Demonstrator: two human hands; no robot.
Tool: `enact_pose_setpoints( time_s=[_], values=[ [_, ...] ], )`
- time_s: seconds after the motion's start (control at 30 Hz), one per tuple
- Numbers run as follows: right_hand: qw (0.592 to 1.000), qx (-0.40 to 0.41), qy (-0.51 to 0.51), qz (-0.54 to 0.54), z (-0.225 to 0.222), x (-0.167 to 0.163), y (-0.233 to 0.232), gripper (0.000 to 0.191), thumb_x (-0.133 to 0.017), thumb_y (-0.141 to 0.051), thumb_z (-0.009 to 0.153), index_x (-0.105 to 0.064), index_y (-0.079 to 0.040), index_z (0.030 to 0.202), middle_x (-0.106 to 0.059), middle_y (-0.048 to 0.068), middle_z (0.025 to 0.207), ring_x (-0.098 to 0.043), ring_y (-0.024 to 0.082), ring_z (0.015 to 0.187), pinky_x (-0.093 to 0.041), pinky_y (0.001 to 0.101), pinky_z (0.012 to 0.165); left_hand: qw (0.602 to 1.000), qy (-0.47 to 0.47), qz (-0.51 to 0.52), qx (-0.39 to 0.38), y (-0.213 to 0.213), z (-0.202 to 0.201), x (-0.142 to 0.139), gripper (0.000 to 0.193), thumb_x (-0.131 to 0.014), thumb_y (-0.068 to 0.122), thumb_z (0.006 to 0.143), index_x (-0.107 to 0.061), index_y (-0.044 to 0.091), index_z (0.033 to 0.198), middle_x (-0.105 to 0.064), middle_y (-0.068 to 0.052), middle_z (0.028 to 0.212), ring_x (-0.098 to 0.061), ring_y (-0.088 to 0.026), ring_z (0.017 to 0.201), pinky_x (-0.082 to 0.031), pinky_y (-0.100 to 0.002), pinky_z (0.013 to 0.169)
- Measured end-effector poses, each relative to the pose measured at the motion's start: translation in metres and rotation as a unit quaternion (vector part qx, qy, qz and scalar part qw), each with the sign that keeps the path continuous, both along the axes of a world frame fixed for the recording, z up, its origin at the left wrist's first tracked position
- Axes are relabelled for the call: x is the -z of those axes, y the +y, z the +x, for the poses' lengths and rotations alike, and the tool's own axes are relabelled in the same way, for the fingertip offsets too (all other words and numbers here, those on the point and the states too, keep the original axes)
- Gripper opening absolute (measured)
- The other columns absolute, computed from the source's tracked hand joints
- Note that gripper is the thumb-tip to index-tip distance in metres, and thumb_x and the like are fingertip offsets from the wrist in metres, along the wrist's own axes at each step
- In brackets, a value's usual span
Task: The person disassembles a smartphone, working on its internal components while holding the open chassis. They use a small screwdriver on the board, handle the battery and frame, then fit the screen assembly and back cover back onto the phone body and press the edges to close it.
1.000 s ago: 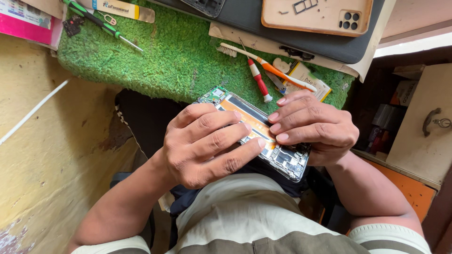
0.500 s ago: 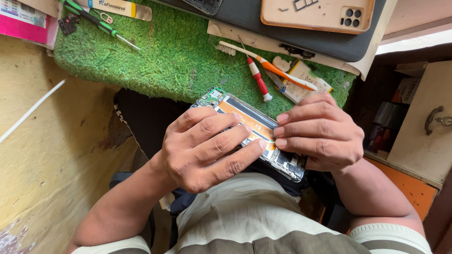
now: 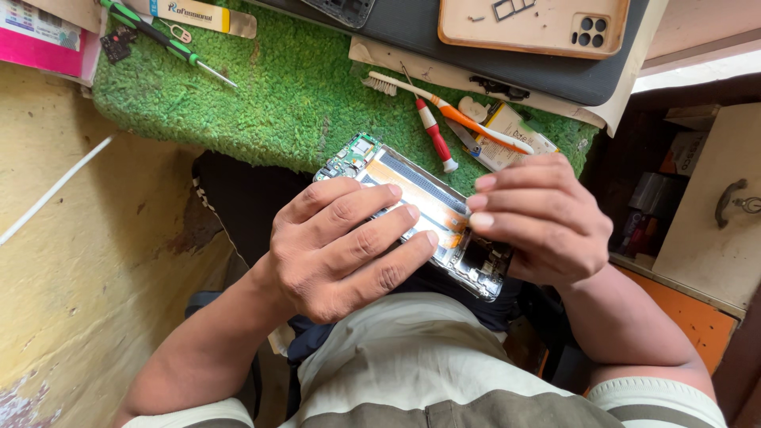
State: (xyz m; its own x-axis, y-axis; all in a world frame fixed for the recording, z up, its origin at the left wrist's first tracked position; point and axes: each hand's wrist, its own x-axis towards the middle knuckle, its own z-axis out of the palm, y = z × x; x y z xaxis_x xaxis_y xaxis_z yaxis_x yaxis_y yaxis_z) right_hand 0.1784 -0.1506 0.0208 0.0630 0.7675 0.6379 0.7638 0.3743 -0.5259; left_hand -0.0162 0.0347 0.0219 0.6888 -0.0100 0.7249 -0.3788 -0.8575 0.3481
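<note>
An opened phone [image 3: 426, 208] with its back off, showing a circuit board and orange flex cable, is held over my lap. My left hand [image 3: 341, 250] lies across its near side, fingers wrapped over the top. My right hand [image 3: 539, 220] grips the phone's right end, fingertips pressing on the inside near the orange cable. Both hands hide much of the phone's lower half.
A green turf mat [image 3: 301, 95] on the bench holds a red screwdriver [image 3: 432, 131], an orange-white toothbrush [image 3: 452, 111] and a green screwdriver [image 3: 162, 40]. A tan phone cover [image 3: 531, 24] lies on a dark pad. A yellow wall is at left, a drawer [image 3: 713, 214] at right.
The phone and both hands have shifted slightly up and right in view. My right hand has slid toward the phone's right end, uncovering more of the orange cable.
</note>
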Motion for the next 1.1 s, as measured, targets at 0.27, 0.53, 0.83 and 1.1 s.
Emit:
enact_pose_setpoints(
  time_s=[0.27,0.53,0.83,1.1],
  values=[
    [0.998,0.003,0.050,-0.033,0.005,0.001,0.003,0.027,-0.087,-0.010,0.081,-0.073,-0.001,0.102,-0.071,0.009,0.099,-0.068,0.026,0.095,-0.057,0.0392,0.083,1.000,-0.015,-0.002,-0.003,-0.001,0.001,-0.001,0.028,-0.076,0.012,0.086,-0.077,0.010,0.114,-0.071,-0.005,0.107,-0.071,-0.025,0.103,-0.055,-0.038,0.093],
    [0.998,-0.015,0.043,-0.032,0.005,0.000,0.001,0.023,-0.085,-0.013,0.080,-0.076,-0.004,0.098,-0.072,0.008,0.097,-0.068,0.025,0.095,-0.055,0.0386,0.082,1.000,-0.008,-0.009,0.008,0.000,0.001,-0.001,0.030,-0.075,0.013,0.085,-0.077,0.009,0.114,-0.071,-0.005,0.107,-0.071,-0.024,0.102,-0.055,-0.038,0.094],
    [0.999,-0.036,0.031,-0.017,0.009,0.003,-0.001,0.020,-0.081,-0.012,0.082,-0.077,-0.004,0.100,-0.073,0.008,0.098,-0.068,0.024,0.092,-0.054,0.0365,0.078,0.999,0.004,-0.029,0.018,0.001,0.000,-0.002,0.031,-0.075,0.012,0.082,-0.076,0.008,0.113,-0.071,-0.005,0.105,-0.071,-0.024,0.101,-0.055,-0.037,0.092],
    [0.997,-0.072,0.019,-0.005,0.016,0.006,-0.007,0.025,-0.067,-0.020,0.086,-0.076,-0.001,0.100,-0.073,0.012,0.097,-0.067,0.025,0.087,-0.056,0.0357,0.074,0.998,0.017,-0.048,0.028,-0.001,0.001,-0.003,0.026,-0.077,0.014,0.085,-0.075,0.007,0.110,-0.070,-0.005,0.102,-0.071,-0.024,0.099,-0.056,-0.038,0.092]
  ],
)
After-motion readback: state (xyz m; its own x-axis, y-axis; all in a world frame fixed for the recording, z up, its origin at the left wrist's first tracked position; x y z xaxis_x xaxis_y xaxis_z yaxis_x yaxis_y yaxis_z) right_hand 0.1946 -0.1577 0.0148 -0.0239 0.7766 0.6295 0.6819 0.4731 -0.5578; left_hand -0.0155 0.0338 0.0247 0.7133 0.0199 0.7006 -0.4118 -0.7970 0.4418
